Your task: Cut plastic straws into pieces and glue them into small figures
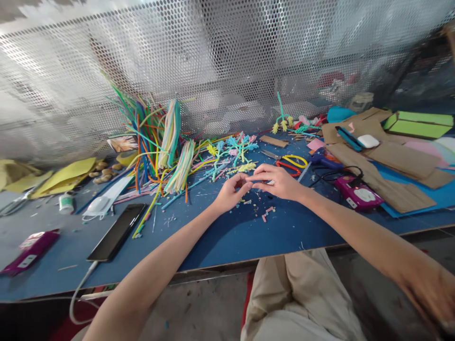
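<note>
My left hand (232,191) and my right hand (276,182) meet over the middle of the blue table, fingertips touching. The left thumb and index finger are pinched together. The right fingers are pressed together against the left fingertips. Whatever lies between them is too small or hidden to make out. Just beyond the hands is a pile of fuzzy pipe-cleaner pieces (232,144) in blue, pink and yellow. Scissors (284,161) with yellow and red handles lie past my right hand. Small pink and pale clippings (267,212) are scattered below the hands.
Bundles of coloured pipe cleaners (170,137) stand at the back left. A phone (116,232) on a white cable lies left, near the front edge. On the right are a glue gun (325,157), a purple box (357,192) and cardboard pieces (405,163). Perforated metal mesh (245,57) rises behind.
</note>
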`<action>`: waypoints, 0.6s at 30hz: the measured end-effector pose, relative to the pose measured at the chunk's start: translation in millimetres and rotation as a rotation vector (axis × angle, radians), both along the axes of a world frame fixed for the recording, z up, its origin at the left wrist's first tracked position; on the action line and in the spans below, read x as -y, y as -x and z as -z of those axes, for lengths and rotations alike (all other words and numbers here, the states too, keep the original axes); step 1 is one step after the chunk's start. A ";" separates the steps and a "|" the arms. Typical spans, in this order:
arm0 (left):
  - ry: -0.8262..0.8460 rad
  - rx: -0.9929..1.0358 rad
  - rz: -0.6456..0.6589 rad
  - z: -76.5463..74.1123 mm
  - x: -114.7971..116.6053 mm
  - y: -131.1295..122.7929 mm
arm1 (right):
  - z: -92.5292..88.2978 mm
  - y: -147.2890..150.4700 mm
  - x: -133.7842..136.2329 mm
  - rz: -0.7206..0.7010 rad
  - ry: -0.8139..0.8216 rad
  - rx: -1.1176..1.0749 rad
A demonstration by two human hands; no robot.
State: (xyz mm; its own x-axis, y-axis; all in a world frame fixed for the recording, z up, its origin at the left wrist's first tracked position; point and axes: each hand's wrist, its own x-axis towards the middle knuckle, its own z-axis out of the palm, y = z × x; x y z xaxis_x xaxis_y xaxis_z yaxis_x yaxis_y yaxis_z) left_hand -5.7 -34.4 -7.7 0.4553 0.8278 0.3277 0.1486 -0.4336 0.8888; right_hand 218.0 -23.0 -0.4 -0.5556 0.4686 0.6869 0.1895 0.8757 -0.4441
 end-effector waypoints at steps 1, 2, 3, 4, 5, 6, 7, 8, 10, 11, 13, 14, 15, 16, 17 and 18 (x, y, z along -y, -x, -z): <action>-0.006 -0.009 -0.002 0.5 -0.1 0.2 | -0.2 0.1 0.5 -0.001 0.002 -0.003; -0.015 -0.022 -0.005 1.0 -0.4 0.4 | -0.5 0.2 1.1 -0.001 0.002 -0.008; -0.029 -0.034 -0.011 1.4 -0.8 0.8 | -0.9 0.2 1.6 -0.001 0.005 -0.010; -0.049 -0.043 -0.017 1.8 -1.5 1.3 | -1.3 0.1 2.0 -0.003 0.009 -0.013; -0.073 -0.050 -0.024 2.3 -2.3 1.9 | -1.6 0.0 2.3 -0.005 0.014 -0.014; -0.100 -0.057 -0.031 2.9 -3.2 2.5 | -1.9 -0.2 2.5 -0.006 0.020 -0.014; -0.128 -0.064 -0.036 3.6 -4.2 3.2 | -2.3 -0.4 2.6 -0.007 0.026 -0.017; -0.153 -0.073 -0.039 4.2 -5.2 3.8 | -2.6 -0.6 2.7 -0.008 0.031 -0.020; -0.194 -0.087 -0.037 5.4 -7.1 5.1 | -3.5 -0.9 3.1 -0.009 0.040 -0.024; -0.208 -0.091 -0.031 5.7 -7.9 5.6 | -4.1 -1.0 3.4 -0.011 0.044 -0.025; -0.231 -0.097 -0.011 5.8 -9.4 6.7 | -5.7 -1.1 4.7 -0.023 0.049 -0.025; -0.246 -0.103 0.000 5.5 -10.0 7.3 | -6.6 -1.0 5.5 -0.033 0.050 -0.021; -0.266 -0.117 0.010 5.0 -10.5 8.0 | -7.6 -1.0 6.4 -0.041 0.051 -0.016; -0.291 -0.140 0.016 4.4 -10.8 8.8 | -8.6 -1.1 7.4 -0.044 0.051 -0.008; -0.320 -0.169 0.018 3.8 -11.1 9.6 | -9.4 -1.2 8.3 -0.041 0.052 0.004; -0.349 -0.201 0.015 3.3 -11.3 10.4 | -10.0 -1.6 8.9 -0.033 0.052 0.016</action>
State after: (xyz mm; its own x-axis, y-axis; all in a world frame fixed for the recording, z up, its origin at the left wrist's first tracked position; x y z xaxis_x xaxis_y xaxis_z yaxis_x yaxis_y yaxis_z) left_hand -16.0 -23.2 -11.0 0.5504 0.6750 0.4913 0.2956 -0.7079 0.6414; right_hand 219.5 -32.0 9.7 -0.5820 0.4847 0.6530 0.1685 0.8574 -0.4862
